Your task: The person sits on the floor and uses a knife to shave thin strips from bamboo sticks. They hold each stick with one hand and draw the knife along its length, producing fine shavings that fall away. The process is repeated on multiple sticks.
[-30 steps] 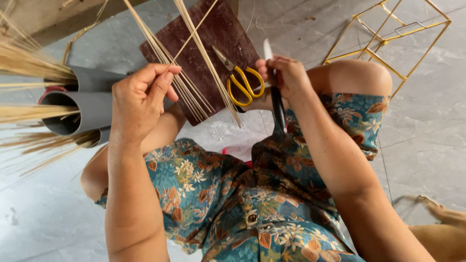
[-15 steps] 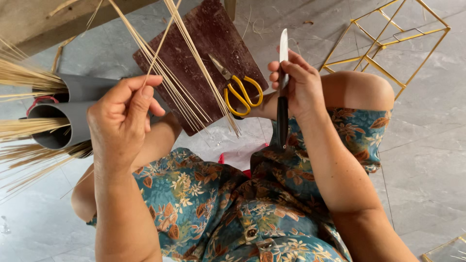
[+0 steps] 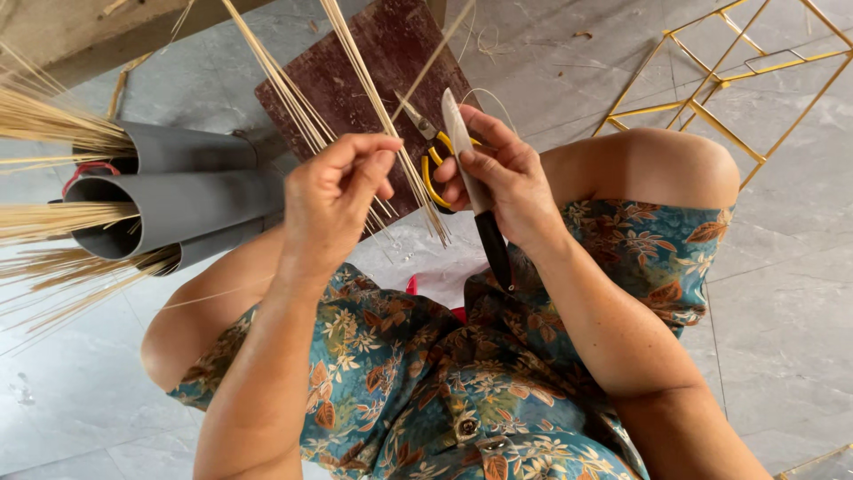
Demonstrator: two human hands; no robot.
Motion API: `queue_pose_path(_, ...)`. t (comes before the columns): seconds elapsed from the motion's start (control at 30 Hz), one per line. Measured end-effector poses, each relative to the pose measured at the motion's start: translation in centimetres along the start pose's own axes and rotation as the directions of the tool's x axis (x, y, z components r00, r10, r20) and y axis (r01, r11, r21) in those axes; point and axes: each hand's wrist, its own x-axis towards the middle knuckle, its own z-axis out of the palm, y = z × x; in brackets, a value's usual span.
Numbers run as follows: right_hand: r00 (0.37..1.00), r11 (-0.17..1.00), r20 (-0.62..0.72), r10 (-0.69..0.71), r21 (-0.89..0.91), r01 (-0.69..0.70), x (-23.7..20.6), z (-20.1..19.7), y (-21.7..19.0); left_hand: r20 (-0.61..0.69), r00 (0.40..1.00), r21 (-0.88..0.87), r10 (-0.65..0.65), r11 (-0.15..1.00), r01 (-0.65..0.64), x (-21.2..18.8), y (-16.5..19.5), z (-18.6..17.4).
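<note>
Head view: left hand point(image 3: 333, 200) now nearer right hand point(image 3: 498, 173); fingers pinch strip point(image 3: 418, 76), right grips knife point(image 3: 475, 191)

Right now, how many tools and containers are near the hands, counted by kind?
Knife, in the right hand: 1
Yellow-handled scissors: 1
Grey tubes holding sticks: 3
Dark wooden board: 1
Yellow wire frame: 1
Total: 7

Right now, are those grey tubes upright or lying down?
Lying down. The grey tubes lie stacked on their sides on the floor, open mouths facing left, with bundles of pale sticks poking out of them.
</note>
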Motion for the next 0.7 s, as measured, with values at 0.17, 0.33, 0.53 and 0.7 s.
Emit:
queue_pose_path(0.17, 0.997, 0.962, 0.081, -0.013, -0.272, 0.035, -1.0, 1.5, -0.4, -0.011, 0.997, -0.02, 0.077, 0.997, -0.077, 0.8, -0.2, 1.8)
queue_pose_path(0.33, 0.99, 0.893, 0.134, 0.042, -0.449, 0.023, -1.5, 2.8, -0.5, 0.025, 0.999, 0.08, -0.043, 0.996, 0.041, 2.1, -0.1, 1.7)
queue_pose_path(0.53, 0.995, 0.872, 0.098, 0.024, -0.489, 0.027, -1.5, 2.5, -0.6, -0.047, 0.989, 0.035, -0.141, 0.989, 0.143, 2.7, -0.6, -0.5)
queue_pose_path(0.7, 0.994, 0.92, -0.087, -0.065, -0.39, 0.027, -1.1, 1.1, -1.5, -0.421, 0.855, 0.498, 0.301, 0.865, -0.059, 2.4, -2.0, -9.8)
